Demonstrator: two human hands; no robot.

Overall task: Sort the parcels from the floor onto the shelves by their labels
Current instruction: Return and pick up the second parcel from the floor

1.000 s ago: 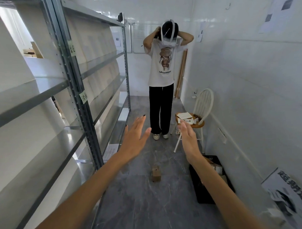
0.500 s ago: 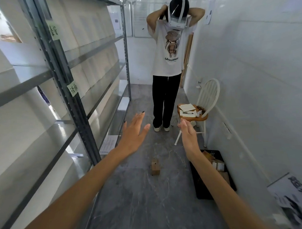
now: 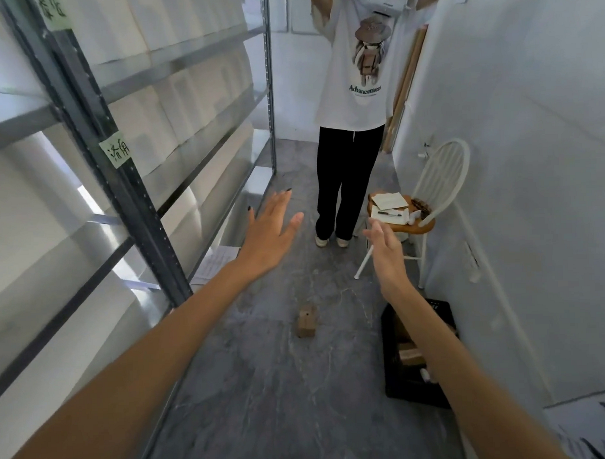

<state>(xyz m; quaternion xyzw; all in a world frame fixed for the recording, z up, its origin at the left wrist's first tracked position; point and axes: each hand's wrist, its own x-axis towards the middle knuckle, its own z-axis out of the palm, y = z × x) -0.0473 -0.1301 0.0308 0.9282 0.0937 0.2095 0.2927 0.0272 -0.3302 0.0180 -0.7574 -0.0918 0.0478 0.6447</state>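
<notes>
A small brown cardboard parcel (image 3: 307, 321) lies on the grey floor in the middle of the aisle. A black crate (image 3: 395, 385) against the right wall holds more brown parcels (image 3: 411, 354), partly hidden by my right forearm. Metal shelves (image 3: 128, 197) run along the left, with green handwritten labels (image 3: 116, 152) on the upright. My left hand (image 3: 270, 235) is stretched forward with fingers spread, above and beyond the floor parcel. My right hand (image 3: 386, 250) is also out, fingers apart, holding nothing.
A person (image 3: 354, 124) in a white T-shirt and black trousers stands in the aisle ahead, arms raised to a headset. A white chair (image 3: 440, 186) with papers and a pen stands at the right wall. A printed sheet (image 3: 216, 265) lies on the lowest shelf.
The view has tilted downward, so the standing person and shelves have shifted up in frame. Both my hands stay outstretched and spread, holding nothing.
</notes>
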